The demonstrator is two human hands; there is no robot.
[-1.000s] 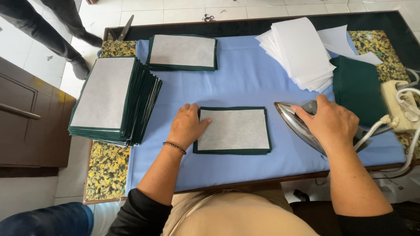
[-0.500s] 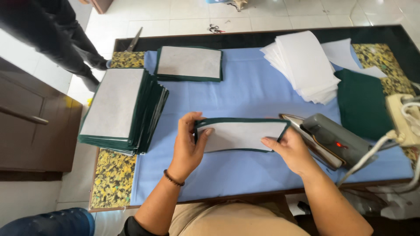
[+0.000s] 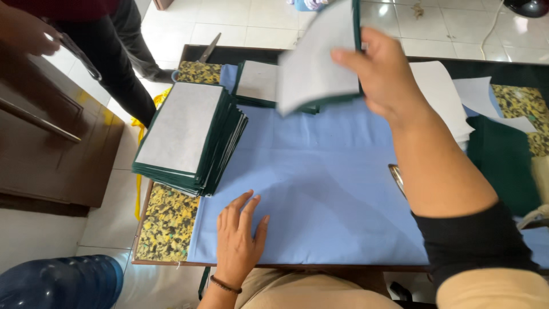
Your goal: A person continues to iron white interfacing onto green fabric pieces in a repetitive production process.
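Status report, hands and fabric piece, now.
Right hand grips green-edged fabric piece, raised over the table. Left hand flat on blue cloth, empty. Nothing in the way.

Matt, smooth pale-blue cloth cover (image 3: 320,189) spread flat over the bench. Mottled yellow-and-black foam padding (image 3: 168,226), rough and crumbly, bare along the bench's left edge. Stacked dark-green felt-like rectangular cloth pieces faced with matt grey-white interlining (image 3: 186,134) near the left edge. One such grey-faced green cloth piece (image 3: 317,57), limp and dull, in the right hand (image 3: 386,80). Thin white paper-like sheets (image 3: 443,103) toward the right edge. Glossy pale floor tiles (image 3: 240,20). Dark satin-finish wooden cabinet (image 3: 51,149).
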